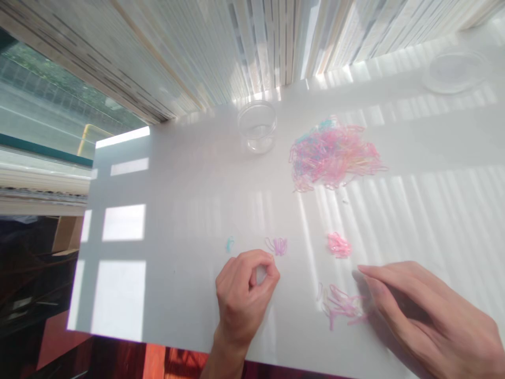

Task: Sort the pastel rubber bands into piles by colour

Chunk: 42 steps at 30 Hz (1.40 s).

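My left hand (pixel 245 295) is closed in a pinch, thumb and forefinger tips meeting just below a small purple group of thin loops (pixel 279 246); anything between them is too small to make out. A tiny blue group of loops (pixel 230 243) lies above its knuckles. My right hand (pixel 426 310) has thumb and forefinger drawn together, with nothing I can make out at the tips. Left of it lie scattered pink and purple loops (pixel 340 304), and above its fingertips a compact pink group of loops (pixel 339 245). Whether the loops are paper clips or bands is unclear.
A large heap of mixed pastel loops (pixel 335 152) lies at the back of the white table (pixel 189 210). Behind it runs a row of upright books or papers (pixel 252 47). A clear round container (pixel 257 129) stands left of the heap, a clear lid (pixel 454 72) far right.
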### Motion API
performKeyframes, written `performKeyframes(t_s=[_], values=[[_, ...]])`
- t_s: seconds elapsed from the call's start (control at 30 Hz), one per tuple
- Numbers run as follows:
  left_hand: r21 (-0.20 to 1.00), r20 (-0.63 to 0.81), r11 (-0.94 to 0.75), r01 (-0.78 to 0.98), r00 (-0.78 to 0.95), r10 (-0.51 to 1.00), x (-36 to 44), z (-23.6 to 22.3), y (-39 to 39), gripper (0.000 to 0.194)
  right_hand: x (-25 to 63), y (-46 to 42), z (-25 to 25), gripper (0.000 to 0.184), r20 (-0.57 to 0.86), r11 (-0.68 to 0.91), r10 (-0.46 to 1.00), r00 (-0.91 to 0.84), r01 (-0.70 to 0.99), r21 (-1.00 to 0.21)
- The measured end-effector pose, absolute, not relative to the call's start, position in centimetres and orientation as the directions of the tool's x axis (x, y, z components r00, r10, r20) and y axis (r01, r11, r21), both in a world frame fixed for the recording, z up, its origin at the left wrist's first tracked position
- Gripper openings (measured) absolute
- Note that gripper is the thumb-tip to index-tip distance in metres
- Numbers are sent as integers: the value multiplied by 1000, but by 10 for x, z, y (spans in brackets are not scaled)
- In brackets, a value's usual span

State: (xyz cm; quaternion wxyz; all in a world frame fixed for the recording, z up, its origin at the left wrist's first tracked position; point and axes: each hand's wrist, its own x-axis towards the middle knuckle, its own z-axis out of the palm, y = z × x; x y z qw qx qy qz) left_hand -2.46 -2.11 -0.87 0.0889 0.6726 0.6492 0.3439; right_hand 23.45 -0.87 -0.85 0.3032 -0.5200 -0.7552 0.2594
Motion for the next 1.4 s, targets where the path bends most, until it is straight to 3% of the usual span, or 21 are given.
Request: performKeyframes(t_s=[0.2,0.53,0.97,1.17,1.4], values=[[601,337,-107,792,-129,933,-24,-8,-20,21,240,-12,-10,15,130,291,949,-286,645,-706],[374,427,-139,917,-37,904,-21,-7,-16,27,239,-9,-10,17,173,345,931,-322,616,-708],[472,367,-90,877,-103,924,-19,-2,-13,7,231,-2,-4,15,214,354,932,-293,598,-719],[417,371,-61,907,-109,922,-19,-7,-12,23,232,-2,-4,14,220,357,931,-290,609,-708],[409,376,-23,912,-146,915,-16,-11,-10,14,231,0,-2,14,225,363,929,-294,610,-704]])
